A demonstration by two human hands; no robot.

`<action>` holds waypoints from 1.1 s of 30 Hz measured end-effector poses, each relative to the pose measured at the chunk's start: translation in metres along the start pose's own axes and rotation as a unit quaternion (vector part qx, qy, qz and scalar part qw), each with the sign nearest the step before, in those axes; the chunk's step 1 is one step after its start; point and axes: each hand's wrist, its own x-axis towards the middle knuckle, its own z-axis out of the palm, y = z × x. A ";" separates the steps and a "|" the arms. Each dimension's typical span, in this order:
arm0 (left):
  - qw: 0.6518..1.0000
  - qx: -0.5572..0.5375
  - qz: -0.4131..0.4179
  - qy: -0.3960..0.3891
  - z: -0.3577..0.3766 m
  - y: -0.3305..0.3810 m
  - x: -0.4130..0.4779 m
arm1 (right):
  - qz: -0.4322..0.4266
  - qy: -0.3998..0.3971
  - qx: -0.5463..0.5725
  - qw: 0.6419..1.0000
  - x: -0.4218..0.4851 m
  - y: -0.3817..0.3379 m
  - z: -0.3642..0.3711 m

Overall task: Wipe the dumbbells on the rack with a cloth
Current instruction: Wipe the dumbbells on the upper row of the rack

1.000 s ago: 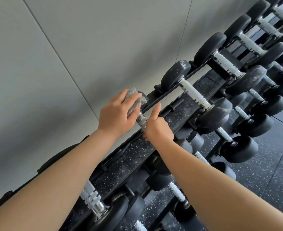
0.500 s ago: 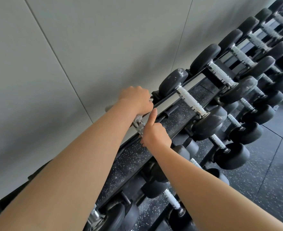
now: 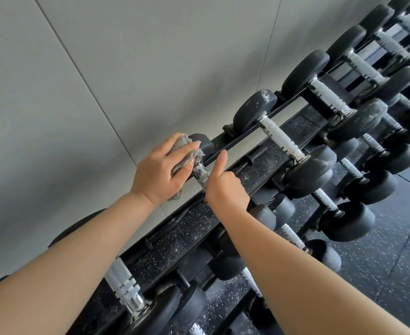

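Observation:
A small black dumbbell point(image 3: 205, 147) with a chrome handle lies on the top tier of the rack point(image 3: 242, 139), close to the wall. My left hand point(image 3: 160, 170) holds a grey cloth point(image 3: 184, 155) bunched over the dumbbell's far head, fingers curled round the cloth. My right hand point(image 3: 225, 187) grips the near part of the chrome handle, thumb pointing up along it. The near head of this dumbbell is hidden behind my right hand.
Larger black dumbbells point(image 3: 281, 139) with knurled chrome handles fill the top tier to the right, one head scuffed white. Lower tiers hold several more dumbbells point(image 3: 349, 213). A grey panelled wall point(image 3: 126, 68) stands right behind the rack. The floor point(image 3: 392, 274) is speckled black rubber.
My left hand slid back off the far head towards the handle, so the cloth shows again. The right hand kept its grip on the handle. The view shifted slightly.

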 end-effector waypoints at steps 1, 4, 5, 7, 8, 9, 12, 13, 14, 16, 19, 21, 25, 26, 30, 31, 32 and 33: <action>1.000 0.021 0.005 -0.013 -0.003 0.003 0.005 | 0.004 -0.001 -0.002 1.000 0.001 0.000 -0.001; 0.994 0.078 -0.009 -0.072 -0.009 0.011 0.023 | 0.008 0.001 0.001 1.000 0.002 0.001 0.000; 0.991 0.095 -0.027 -0.092 -0.010 0.015 0.030 | 0.009 0.000 0.002 1.000 0.002 0.002 0.000; 0.980 0.127 -0.074 -0.135 -0.007 0.024 0.047 | 0.011 0.000 -0.002 1.000 0.003 0.002 0.001; 0.972 0.146 -0.095 -0.160 -0.004 0.027 0.056 | 0.011 0.000 -0.003 1.000 0.003 0.001 0.002; 0.962 0.167 -0.107 -0.188 0.000 0.031 0.066 | 0.012 0.002 0.001 1.000 0.003 0.001 0.002; 0.952 0.175 -0.103 -0.231 0.007 0.034 0.083 | 0.021 0.004 0.025 0.999 0.002 -0.001 0.001; 0.954 0.161 -0.101 -0.233 0.009 0.031 0.084 | 0.025 0.005 0.033 0.999 0.002 -0.001 0.000; 0.957 0.146 -0.098 -0.230 0.010 0.028 0.081 | 0.030 0.008 0.039 0.999 0.002 -0.001 -0.001; 0.970 0.103 -0.092 -0.200 0.006 0.024 0.068 | 0.036 0.013 0.043 0.998 0.001 -0.001 -0.001; 0.995 0.006 -0.038 -0.091 -0.003 0.020 0.037 | 0.033 0.015 0.057 0.998 -0.001 -0.003 -0.001; 0.999 -0.016 -0.015 -0.035 -0.007 0.009 0.012 | 0.023 0.012 0.057 0.998 0.000 -0.001 -0.001; 0.999 -0.016 -0.036 -0.021 -0.007 -0.004 -0.018 | 0.015 0.008 0.057 0.998 0.000 0.000 -0.001; 0.999 -0.011 -0.038 -0.020 -0.007 -0.003 -0.017 | 0.018 0.006 0.058 0.998 0.000 0.000 -0.001; 0.999 0.032 -0.027 0.002 -0.003 0.009 -0.003 | 0.013 0.014 0.059 0.998 0.001 0.000 0.001; 0.999 0.047 -0.023 0.001 -0.001 0.012 0.002 | 0.010 0.014 0.055 0.998 0.001 0.000 0.001; 0.998 0.063 -0.020 -0.005 0.001 0.015 0.008 | 0.011 0.011 0.053 0.998 0.001 0.000 0.001; 0.997 0.082 -0.015 -0.009 0.004 0.019 0.015 | 0.015 0.007 0.054 0.998 0.000 -0.001 0.000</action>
